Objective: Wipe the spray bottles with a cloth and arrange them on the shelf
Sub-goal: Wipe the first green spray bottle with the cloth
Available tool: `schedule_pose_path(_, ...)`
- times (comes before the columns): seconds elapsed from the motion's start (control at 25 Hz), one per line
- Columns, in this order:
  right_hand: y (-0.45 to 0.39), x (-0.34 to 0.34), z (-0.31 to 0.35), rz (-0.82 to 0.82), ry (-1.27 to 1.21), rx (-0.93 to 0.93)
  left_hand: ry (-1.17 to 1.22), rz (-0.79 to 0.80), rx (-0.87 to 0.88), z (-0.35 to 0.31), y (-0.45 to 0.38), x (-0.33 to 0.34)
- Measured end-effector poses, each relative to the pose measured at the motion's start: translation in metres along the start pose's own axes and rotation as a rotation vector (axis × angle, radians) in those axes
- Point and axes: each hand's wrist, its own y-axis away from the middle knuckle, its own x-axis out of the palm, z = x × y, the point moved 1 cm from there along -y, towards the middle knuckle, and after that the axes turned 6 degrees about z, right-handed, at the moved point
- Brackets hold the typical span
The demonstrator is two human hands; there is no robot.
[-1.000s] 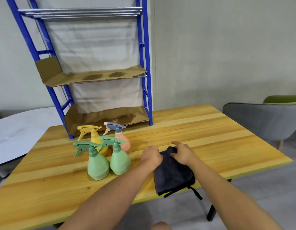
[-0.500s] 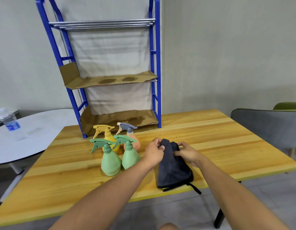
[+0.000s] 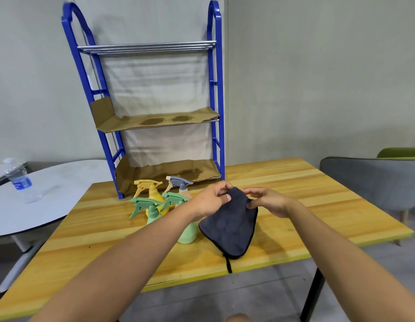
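Both hands, left hand (image 3: 209, 201) and right hand (image 3: 269, 201), pinch one dark cloth (image 3: 229, 224) by its top edge. Left of that grip stand four spray bottles: two green (image 3: 153, 213), one yellow (image 3: 153, 191), one pink (image 3: 182, 189).

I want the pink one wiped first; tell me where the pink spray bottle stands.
In the head view the pink spray bottle stands at the back of the cluster, right of the yellow bottle, just before the shelf's bottom tier.

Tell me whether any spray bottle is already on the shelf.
No. All four spray bottles stand on the wooden table in front of the blue shelf.
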Motion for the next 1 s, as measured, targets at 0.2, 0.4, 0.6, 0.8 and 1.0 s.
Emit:
schedule_pose_path(0.2, 0.035, -0.002, 0.009, 0.018, -0.025, 0.039, -0.071, -0.064, -0.009, -0.013, 0.005, -0.008)
schedule_pose_path(0.4, 0.063, 0.022, 0.015, -0.127, -0.126, 0.077, -0.199, -0.406, -0.147, 0.001, 0.009, -0.003)
schedule_pose_path(0.6, 0.051, 0.069, 0.044, -0.575, -0.257, 0.063, -0.251, -0.619, -0.033, 0.002, 0.037, 0.022)
schedule_pose_path(0.8, 0.043, 0.116, 0.074, -0.587, -0.484, -0.05, -0.263, -0.7, 0.147, 0.019, 0.059, 0.037)
schedule_pose_path(1.0, 0.046, 0.152, 0.068, -0.488, -0.412, -0.321, -0.177, -0.66, 0.238, 0.034, 0.087, 0.026)
